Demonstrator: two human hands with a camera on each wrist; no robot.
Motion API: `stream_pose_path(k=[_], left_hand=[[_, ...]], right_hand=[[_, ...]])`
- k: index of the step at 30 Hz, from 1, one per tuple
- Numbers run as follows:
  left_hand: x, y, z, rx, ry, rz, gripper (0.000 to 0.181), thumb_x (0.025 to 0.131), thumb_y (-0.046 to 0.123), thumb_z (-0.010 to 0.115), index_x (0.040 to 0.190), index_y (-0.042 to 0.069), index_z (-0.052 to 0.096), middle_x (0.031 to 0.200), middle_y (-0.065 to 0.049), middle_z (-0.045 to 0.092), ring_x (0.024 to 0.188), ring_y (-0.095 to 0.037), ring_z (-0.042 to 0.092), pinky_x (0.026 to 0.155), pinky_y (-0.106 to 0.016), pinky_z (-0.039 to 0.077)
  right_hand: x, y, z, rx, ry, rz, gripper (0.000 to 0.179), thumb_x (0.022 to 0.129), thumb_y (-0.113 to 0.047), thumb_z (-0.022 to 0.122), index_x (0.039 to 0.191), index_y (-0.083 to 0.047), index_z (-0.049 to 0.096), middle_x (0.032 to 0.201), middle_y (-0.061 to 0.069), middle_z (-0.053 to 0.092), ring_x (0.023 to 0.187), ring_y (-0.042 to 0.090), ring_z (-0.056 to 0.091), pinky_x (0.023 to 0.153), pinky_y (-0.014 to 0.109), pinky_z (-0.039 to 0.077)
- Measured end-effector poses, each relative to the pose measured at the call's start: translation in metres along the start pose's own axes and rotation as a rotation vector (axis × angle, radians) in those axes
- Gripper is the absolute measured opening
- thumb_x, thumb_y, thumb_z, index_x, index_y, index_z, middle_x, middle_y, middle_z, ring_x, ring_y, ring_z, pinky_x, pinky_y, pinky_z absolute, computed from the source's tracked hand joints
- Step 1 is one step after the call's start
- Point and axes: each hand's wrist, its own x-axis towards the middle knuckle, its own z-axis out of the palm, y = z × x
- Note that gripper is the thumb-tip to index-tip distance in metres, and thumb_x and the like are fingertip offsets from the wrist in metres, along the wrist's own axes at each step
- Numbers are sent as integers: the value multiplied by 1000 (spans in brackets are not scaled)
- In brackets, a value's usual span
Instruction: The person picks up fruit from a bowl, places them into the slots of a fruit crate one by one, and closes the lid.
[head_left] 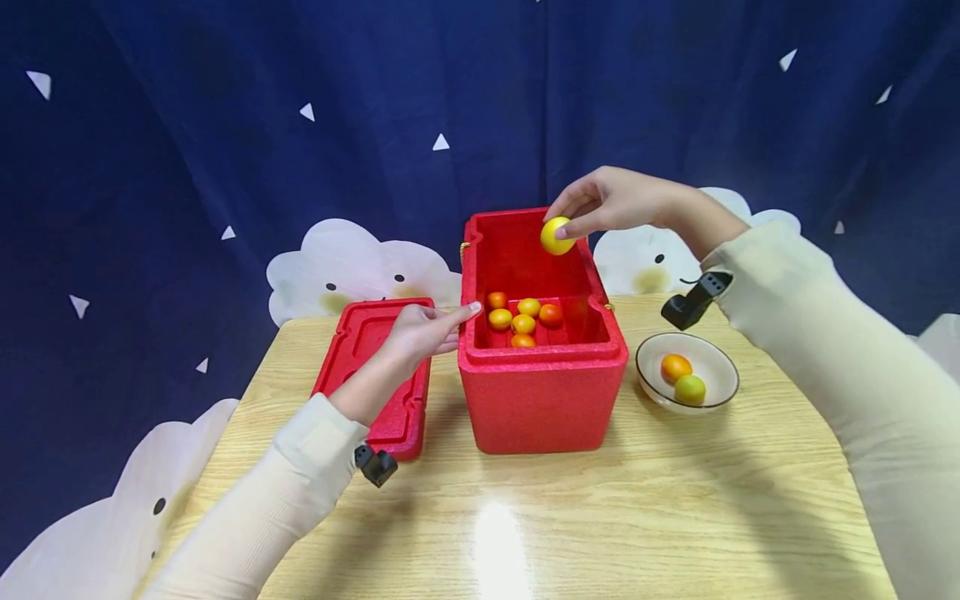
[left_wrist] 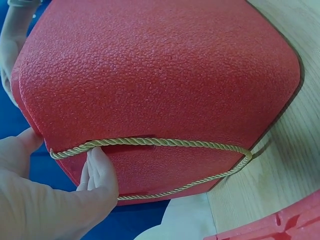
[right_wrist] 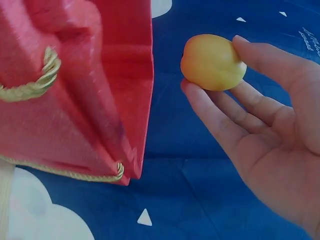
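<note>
A red foam box (head_left: 542, 408) stands upright with its top off. Above its far right part, my right hand (head_left: 618, 200) pinches a small round yellow fruit (head_left: 557, 237) between thumb and fingertips. The right wrist view shows an orange blush on that fruit (right_wrist: 212, 62); its kind is unclear. My left hand (head_left: 423, 329) holds the box's left rim, thumb on top and fingers against the outer wall. There the fingers touch a gold twisted cord (left_wrist: 175, 142). Several yellow and orange-red fruits (head_left: 522, 323) lie on the box floor.
Right of the box, a white bowl (head_left: 716, 367) with a dark rim holds an orange fruit (head_left: 676, 367) and a yellow-green fruit (head_left: 689, 389). On the left lies the red lid (head_left: 397, 421). All stand on a wooden table (head_left: 600, 525) before a blue curtain.
</note>
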Motion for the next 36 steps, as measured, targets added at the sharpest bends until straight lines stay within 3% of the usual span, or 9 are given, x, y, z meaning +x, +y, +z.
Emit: stream_pose_path(k=[10, 26, 36], left_hand=[[1, -2, 0, -2, 7, 0, 60, 82, 48, 71, 117, 3, 53, 117, -12, 66, 105, -22, 70, 93, -29, 56], [-5, -4, 2, -7, -6, 8, 56, 83, 46, 70, 116, 3, 56, 119, -12, 67, 105, -22, 70, 94, -31, 55], [-11, -3, 7, 36, 11, 18, 50, 83, 45, 70, 111, 5, 58, 118, -10, 66, 105, -22, 70, 94, -32, 56]], right_hand=[[19, -11, 3, 3, -20, -10, 42, 86, -30, 70, 124, -12, 63, 120, 9, 69, 105, 21, 66, 99, 45, 53], [63, -12, 15, 40, -57, 42, 41, 87, -27, 70, 124, -10, 62, 120, 11, 68, 101, 19, 67, 92, 31, 57], [85, -3, 22, 35, -68, 125, 41, 89, -22, 67, 126, -5, 59, 127, 17, 63, 113, 29, 61, 104, 40, 51]])
